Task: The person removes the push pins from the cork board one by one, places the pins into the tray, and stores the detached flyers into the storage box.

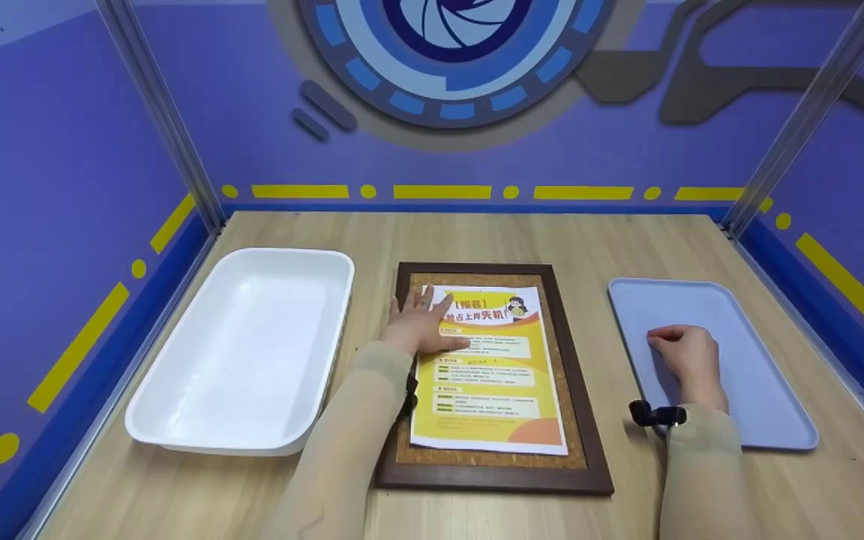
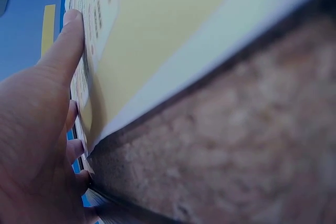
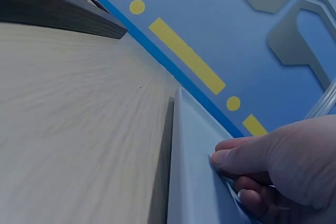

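One poster [image 1: 503, 379] on one framed corkboard [image 1: 499, 478] is partly covered by the spread left hand [image 1: 419, 326]. The right hand [image 1: 691, 358] is curled over one tray [image 1: 756, 390], nothing visibly pinched; leftward, one basin [image 1: 252, 360] is seen.

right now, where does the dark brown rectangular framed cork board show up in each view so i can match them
Head: the dark brown rectangular framed cork board lies just right of centre, in the lower half.
Left wrist: the board fills the lower right, close and blurred.
Right wrist: only a dark edge of the board shows, upper left.
Shared landmark: the blue-purple wall's yellow painted dashes.
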{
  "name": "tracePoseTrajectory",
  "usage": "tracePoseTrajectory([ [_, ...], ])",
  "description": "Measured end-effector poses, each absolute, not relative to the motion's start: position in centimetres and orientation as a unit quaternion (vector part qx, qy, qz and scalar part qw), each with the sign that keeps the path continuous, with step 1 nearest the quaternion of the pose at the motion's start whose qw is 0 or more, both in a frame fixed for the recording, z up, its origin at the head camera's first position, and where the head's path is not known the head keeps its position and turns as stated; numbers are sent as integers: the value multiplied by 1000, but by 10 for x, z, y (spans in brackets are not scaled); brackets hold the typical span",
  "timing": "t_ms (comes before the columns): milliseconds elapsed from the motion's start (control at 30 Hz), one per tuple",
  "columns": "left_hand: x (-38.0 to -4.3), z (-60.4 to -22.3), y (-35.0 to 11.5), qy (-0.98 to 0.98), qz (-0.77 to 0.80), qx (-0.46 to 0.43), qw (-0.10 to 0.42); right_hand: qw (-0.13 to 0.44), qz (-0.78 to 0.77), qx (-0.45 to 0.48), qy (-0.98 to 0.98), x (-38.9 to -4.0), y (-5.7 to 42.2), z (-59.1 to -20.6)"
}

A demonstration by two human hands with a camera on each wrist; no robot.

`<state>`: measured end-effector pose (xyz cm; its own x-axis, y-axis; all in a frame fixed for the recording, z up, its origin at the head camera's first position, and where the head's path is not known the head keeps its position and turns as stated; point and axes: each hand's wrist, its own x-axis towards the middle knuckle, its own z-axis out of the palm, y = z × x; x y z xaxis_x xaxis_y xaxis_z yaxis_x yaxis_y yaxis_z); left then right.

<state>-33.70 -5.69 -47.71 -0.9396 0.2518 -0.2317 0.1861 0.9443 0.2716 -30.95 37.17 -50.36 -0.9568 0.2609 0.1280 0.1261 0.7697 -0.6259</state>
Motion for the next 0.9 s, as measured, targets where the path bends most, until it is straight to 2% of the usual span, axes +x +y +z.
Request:
tracePoseTrajectory([
  [300,-338,-478,-57,977,126,112,133,82,333,-107,-933,-309,372,-502],
  [900,-336,-477,-58,976,120,119,135,148,414,-113,-891,-310,351,-478],
])
